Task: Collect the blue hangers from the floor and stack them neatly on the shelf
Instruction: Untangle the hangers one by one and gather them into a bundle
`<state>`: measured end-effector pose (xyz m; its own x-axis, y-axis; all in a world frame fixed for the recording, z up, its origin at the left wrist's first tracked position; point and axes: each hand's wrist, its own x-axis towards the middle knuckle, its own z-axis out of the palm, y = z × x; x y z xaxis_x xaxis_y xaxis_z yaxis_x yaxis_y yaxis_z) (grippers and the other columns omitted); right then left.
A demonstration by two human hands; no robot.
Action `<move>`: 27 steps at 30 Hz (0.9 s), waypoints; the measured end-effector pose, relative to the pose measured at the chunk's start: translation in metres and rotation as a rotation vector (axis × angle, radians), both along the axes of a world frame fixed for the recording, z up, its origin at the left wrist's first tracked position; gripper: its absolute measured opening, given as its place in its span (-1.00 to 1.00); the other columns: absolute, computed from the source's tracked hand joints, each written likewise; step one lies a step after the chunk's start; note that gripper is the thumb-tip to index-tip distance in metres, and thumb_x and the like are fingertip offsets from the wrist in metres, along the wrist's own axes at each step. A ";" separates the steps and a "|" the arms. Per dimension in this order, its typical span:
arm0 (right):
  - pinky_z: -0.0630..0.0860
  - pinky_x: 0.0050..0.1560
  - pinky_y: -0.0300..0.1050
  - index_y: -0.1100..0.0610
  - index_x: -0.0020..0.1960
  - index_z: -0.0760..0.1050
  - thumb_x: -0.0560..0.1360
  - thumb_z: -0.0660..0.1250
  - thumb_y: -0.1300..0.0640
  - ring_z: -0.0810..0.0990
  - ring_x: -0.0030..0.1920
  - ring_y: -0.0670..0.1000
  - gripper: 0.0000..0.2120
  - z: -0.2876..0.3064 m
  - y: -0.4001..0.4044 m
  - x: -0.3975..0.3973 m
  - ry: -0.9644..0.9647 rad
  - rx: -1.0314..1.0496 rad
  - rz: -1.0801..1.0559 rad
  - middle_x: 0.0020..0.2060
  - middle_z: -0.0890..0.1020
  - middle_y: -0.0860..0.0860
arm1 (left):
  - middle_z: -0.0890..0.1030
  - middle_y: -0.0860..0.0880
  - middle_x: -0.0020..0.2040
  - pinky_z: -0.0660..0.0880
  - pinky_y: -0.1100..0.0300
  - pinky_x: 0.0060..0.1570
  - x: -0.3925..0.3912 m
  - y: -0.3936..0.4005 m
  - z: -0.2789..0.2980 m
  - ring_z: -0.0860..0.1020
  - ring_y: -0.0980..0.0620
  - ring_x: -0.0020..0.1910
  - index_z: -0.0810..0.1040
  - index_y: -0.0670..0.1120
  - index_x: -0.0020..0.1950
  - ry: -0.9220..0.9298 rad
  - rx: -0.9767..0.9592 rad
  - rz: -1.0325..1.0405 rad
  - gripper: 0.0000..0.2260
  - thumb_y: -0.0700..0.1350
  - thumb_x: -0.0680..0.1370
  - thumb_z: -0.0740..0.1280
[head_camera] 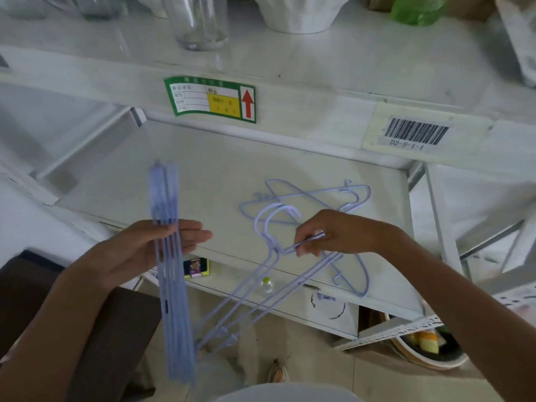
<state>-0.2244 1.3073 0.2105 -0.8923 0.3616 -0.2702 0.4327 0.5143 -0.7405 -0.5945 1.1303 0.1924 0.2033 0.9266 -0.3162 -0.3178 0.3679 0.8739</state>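
1. A pale rounded edge (287, 393) sits at the bottom of the view, nearest the camera; what it is cannot be told.
2. The left hand (139, 250) is held in front of the shelf (203, 175), fingers straight, with a bundle of blue hangers (174, 300) lying edge-on against the palm. The bundle stands nearly upright and is blurred; its top reaches over the shelf's left part, its lower end hangs below the shelf's front edge.
3. The right hand (333, 233) is just above the shelf's front edge, fingers curled round the necks of two hangers (269, 227). Their hooks arch up to the left of the hand; their wire arms slant down and left, below the shelf edge.
4. More loose hangers (304, 195) lie flat on the shelf, just behind the right hand, overlapping at crossed angles.
5. Under the shelf: a small box (195, 267), a bottle (266, 285), and to the right a bowl (429, 349).
6. Above the shelf, the next tier's front rail bears a green label (210, 100) and a barcode (417, 132).
7. Farthest, on that upper tier: a glass (200, 21), a white vase (301, 13), a green bottle (417, 8).
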 end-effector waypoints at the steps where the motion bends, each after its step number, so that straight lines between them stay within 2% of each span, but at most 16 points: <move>1: 0.53 -0.07 -0.18 0.03 -0.03 0.71 0.58 0.46 0.01 0.62 -0.26 -0.07 -0.89 0.003 0.000 -0.011 -0.015 -0.021 0.061 -0.29 0.65 0.07 | 0.52 -0.37 0.43 0.53 -0.03 0.36 0.009 -0.001 -0.002 0.51 -0.28 0.44 0.55 -0.30 0.40 -0.021 -0.027 -0.021 -0.50 -0.07 0.54 0.50; 3: 0.54 -0.06 -0.17 0.05 -0.01 0.72 0.58 0.47 0.03 0.59 -0.26 -0.12 -0.90 0.008 0.001 -0.033 -0.032 -0.064 0.168 -0.24 0.62 0.17 | 0.56 -0.39 0.37 0.57 -0.05 0.32 0.030 -0.006 -0.009 0.56 -0.31 0.38 0.59 -0.33 0.34 -0.050 -0.072 -0.038 -0.42 -0.03 0.45 0.59; 5: 0.56 -0.07 -0.15 0.06 -0.01 0.72 0.57 0.48 0.04 0.59 -0.24 -0.13 -0.90 0.013 0.003 -0.054 -0.062 -0.089 0.238 -0.18 0.65 0.20 | 0.57 -0.42 0.35 0.56 -0.11 0.32 0.051 -0.011 -0.017 0.59 -0.33 0.33 0.59 -0.35 0.34 -0.073 -0.076 -0.061 -0.49 -0.08 0.49 0.55; 9: 0.48 -0.12 -0.33 0.15 0.00 0.71 0.57 0.48 0.06 0.58 -0.23 -0.13 -0.85 0.014 -0.003 -0.106 -0.125 -0.058 0.345 -0.20 0.69 0.19 | 0.56 -0.43 0.35 0.57 -0.12 0.28 0.074 -0.025 -0.032 0.59 -0.37 0.32 0.48 -0.39 0.41 -0.161 -0.099 -0.191 -0.49 -0.12 0.58 0.47; 11: 0.49 -0.08 -0.22 0.16 -0.01 0.71 0.57 0.48 0.04 0.58 -0.22 -0.08 -0.82 0.012 -0.008 -0.128 -0.160 -0.034 0.385 -0.19 0.68 0.20 | 0.63 -0.38 0.29 0.61 -0.09 0.21 0.083 -0.031 -0.037 0.64 -0.32 0.26 0.56 -0.34 0.35 -0.189 -0.109 -0.194 -0.60 -0.14 0.59 0.45; 13: 0.49 0.05 -0.05 0.11 0.00 0.72 0.53 0.51 -0.06 0.64 -0.11 0.01 -0.77 0.007 -0.010 -0.141 -0.176 0.054 0.370 -0.14 0.71 0.12 | 0.71 -0.31 0.19 0.66 -0.01 0.08 0.087 -0.036 -0.043 0.72 -0.24 0.13 0.68 -0.25 0.23 -0.192 -0.135 -0.088 -0.72 -0.17 0.56 0.47; 15: 0.42 0.25 -0.05 0.00 0.09 0.71 0.46 0.54 -0.15 0.62 0.10 -0.02 -0.70 -0.001 -0.013 -0.144 -0.113 0.292 0.243 0.03 0.70 -0.02 | 0.73 -0.29 0.13 0.66 0.05 0.00 0.088 -0.042 -0.050 0.75 -0.17 0.03 0.73 -0.21 0.15 -0.189 -0.151 0.052 -0.81 -0.21 0.57 0.43; 16: 0.39 0.32 -0.02 -0.02 0.17 0.67 0.46 0.54 -0.13 0.57 0.18 0.00 -0.67 -0.007 -0.019 -0.142 -0.023 0.390 0.120 0.11 0.66 -0.02 | 0.73 -0.28 0.14 0.67 0.07 -0.01 0.088 -0.045 -0.051 0.75 -0.15 0.01 0.73 -0.19 0.14 -0.192 -0.153 0.109 -0.81 -0.20 0.58 0.40; 17: 0.42 0.33 0.04 0.00 0.20 0.64 0.49 0.53 -0.06 0.55 0.20 0.03 -0.68 -0.015 -0.029 -0.137 0.108 0.427 -0.050 0.13 0.63 0.00 | 0.73 -0.28 0.16 0.66 0.08 0.00 0.088 -0.046 -0.052 0.75 -0.14 0.03 0.73 -0.18 0.16 -0.194 -0.141 0.144 -0.80 -0.17 0.58 0.40; 18: 0.48 0.25 0.09 0.04 0.17 0.61 0.52 0.50 0.03 0.56 0.15 0.06 -0.75 -0.022 -0.045 -0.131 0.268 0.411 -0.266 0.08 0.61 0.01 | 0.71 -0.27 0.20 0.66 0.09 0.03 0.089 -0.047 -0.052 0.74 -0.14 0.08 0.72 -0.16 0.19 -0.191 -0.118 0.164 -0.77 -0.13 0.58 0.42; 20: 0.56 0.01 0.07 0.04 -0.02 0.52 0.55 0.42 0.14 0.59 -0.04 0.03 -0.92 -0.038 -0.086 -0.120 0.494 0.273 -0.666 -0.11 0.60 -0.02 | 0.68 -0.26 0.27 0.65 0.10 0.11 0.091 -0.045 -0.050 0.71 -0.16 0.18 0.68 -0.16 0.28 -0.188 -0.045 0.180 -0.70 -0.10 0.58 0.44; 22: 0.53 -0.12 -0.05 -0.02 -0.06 0.41 0.58 0.38 0.15 0.60 -0.15 -0.03 -0.84 -0.047 -0.129 -0.108 0.454 0.038 -0.811 -0.19 0.61 -0.03 | 0.68 -0.24 0.28 0.63 0.12 0.16 0.093 -0.042 -0.046 0.69 -0.16 0.22 0.66 -0.15 0.31 -0.166 -0.001 0.218 -0.69 -0.15 0.58 0.43; 25: 0.66 -0.10 0.02 -0.02 0.20 0.32 0.64 0.34 0.21 0.68 -0.15 0.04 -0.74 -0.043 -0.169 -0.104 0.446 -0.574 -0.759 -0.02 0.69 0.18 | 0.65 -0.25 0.33 0.61 0.10 0.20 0.088 -0.037 -0.046 0.64 -0.20 0.30 0.54 -0.19 0.45 -0.102 0.014 0.239 -0.64 -0.31 0.64 0.31; 27: 0.69 -0.04 0.03 0.05 0.37 0.25 0.65 0.33 0.24 0.69 -0.09 0.14 -0.62 -0.036 -0.173 -0.107 0.448 -0.812 -0.803 0.11 0.67 0.28 | 0.60 -0.27 0.38 0.60 0.04 0.24 0.083 -0.036 -0.049 0.59 -0.24 0.36 0.43 -0.26 0.51 -0.105 0.025 0.252 -0.59 -0.40 0.65 0.24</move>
<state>-0.3316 1.1348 0.1742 -0.5655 0.7212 -0.4001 0.0391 -0.4611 -0.8865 -0.5117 1.0945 0.1436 -0.0040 0.9595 -0.2816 -0.4856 0.2443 0.8393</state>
